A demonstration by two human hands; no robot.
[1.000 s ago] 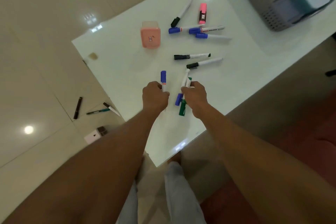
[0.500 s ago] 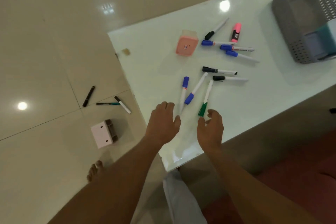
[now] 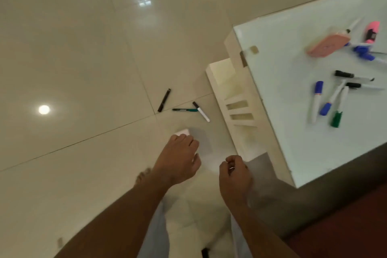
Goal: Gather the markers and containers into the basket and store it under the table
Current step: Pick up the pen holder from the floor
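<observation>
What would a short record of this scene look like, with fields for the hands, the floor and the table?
Left hand: over a white box on the floor, contact unclear
Right hand: loosely curled, holding nothing
Floor: black marker, green marker, black-capped white marker
Table: pink container, pink highlighter, several capped markers
Basket: not in view

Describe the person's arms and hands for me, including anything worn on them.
Both are bare. The left arm and right arm show no sleeves as far as the frame reaches. The left hand and right hand carry no gloves, and no watch, bracelet or ring is visible. Light grey trousers show beneath the arms.
</observation>
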